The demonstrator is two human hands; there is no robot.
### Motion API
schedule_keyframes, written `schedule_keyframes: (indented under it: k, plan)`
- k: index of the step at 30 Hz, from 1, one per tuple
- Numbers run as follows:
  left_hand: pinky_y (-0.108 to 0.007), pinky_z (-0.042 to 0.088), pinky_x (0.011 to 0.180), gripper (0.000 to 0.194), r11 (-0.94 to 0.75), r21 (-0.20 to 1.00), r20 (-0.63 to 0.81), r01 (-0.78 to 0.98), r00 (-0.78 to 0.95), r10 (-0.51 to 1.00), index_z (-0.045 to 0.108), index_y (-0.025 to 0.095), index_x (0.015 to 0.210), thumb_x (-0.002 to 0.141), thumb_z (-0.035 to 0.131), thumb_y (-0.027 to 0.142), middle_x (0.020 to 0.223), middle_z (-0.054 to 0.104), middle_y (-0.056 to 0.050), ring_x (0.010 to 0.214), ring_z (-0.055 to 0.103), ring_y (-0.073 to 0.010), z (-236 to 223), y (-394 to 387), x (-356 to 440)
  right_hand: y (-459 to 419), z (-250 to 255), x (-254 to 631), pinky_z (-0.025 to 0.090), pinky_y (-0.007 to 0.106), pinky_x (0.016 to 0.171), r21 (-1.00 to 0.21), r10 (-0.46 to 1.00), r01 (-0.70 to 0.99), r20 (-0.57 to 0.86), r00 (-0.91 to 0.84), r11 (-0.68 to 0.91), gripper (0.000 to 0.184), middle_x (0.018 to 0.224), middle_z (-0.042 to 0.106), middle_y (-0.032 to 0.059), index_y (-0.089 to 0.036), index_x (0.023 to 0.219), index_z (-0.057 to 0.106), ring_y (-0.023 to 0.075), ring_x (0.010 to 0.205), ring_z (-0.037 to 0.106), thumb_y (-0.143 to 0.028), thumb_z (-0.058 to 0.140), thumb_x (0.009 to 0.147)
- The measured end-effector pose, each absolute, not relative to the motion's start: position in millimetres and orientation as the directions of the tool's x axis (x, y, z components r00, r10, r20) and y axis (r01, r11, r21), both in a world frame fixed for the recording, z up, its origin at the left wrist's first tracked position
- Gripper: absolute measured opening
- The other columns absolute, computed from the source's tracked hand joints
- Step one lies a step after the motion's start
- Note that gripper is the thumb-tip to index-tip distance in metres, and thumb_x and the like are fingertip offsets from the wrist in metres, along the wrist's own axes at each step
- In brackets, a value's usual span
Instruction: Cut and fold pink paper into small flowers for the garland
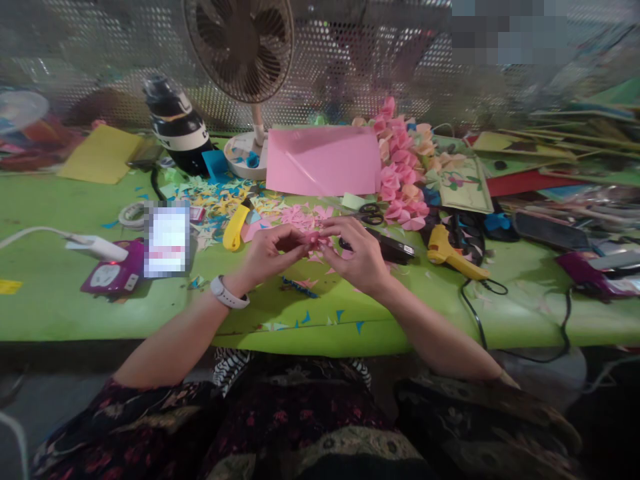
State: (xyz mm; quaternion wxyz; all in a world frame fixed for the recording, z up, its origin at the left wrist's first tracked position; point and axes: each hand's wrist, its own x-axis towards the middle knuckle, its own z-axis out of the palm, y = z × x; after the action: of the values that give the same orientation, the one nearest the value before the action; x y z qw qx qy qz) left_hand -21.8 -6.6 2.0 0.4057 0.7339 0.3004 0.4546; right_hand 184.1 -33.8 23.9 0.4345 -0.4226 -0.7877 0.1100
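My left hand (273,252) and my right hand (357,257) meet over the middle of the green table, fingers pinched from both sides on a small piece of pink paper (312,237). Its exact shape is partly covered by my fingertips. Pink paper scraps (300,217) lie just behind my hands. Black scissors (371,214) rest beyond my right hand, and a black oblong object (393,248) sits beside it. A yellow strip roll (235,228) is near my left hand. Below the hands lies a dark blue twisted strip (299,287).
Pink paper flowers (400,177) are heaped behind, beside a pink sheet (324,160). A yellow glue gun (453,253) with a black cord lies right. To the left are a phone (167,240), a purple power socket (111,275) and a black bottle (180,127). A fan (240,47) stands behind.
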Motion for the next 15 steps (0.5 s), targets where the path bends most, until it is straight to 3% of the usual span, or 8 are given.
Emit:
schedule_keyframes:
  k: [9,15]
  plan:
    - [-0.024,0.061,0.062,0.022,-0.488,0.871,0.422,0.060,0.416,0.805,0.069,0.016,0.092,0.088,0.073,0.038,0.080,0.076,-0.006,0.067,0.072,-0.0130,1.7,-6.3,-21.6,-34.1,23.7,184.3,0.054,0.050,0.096,-0.535,0.753,0.558,0.590,-0.291,0.635,0.013,0.115,0.073,0.0072,-0.026,0.098,0.069,0.0260,0.111,0.067,-0.019,0.064,0.088]
    - [-0.022,0.061,0.060,0.018,-0.564,0.821,0.500,0.089,0.367,0.785,0.068,0.016,0.089,0.088,0.073,0.034,0.078,0.074,-0.003,0.066,0.072,-0.0120,4.0,-5.3,-21.2,-35.6,27.2,183.3,0.055,0.049,0.094,-0.527,0.741,0.564,0.621,-0.256,0.636,0.013,0.115,0.073,0.0068,-0.027,0.098,0.067,0.0262,0.109,0.067,-0.021,0.066,0.086]
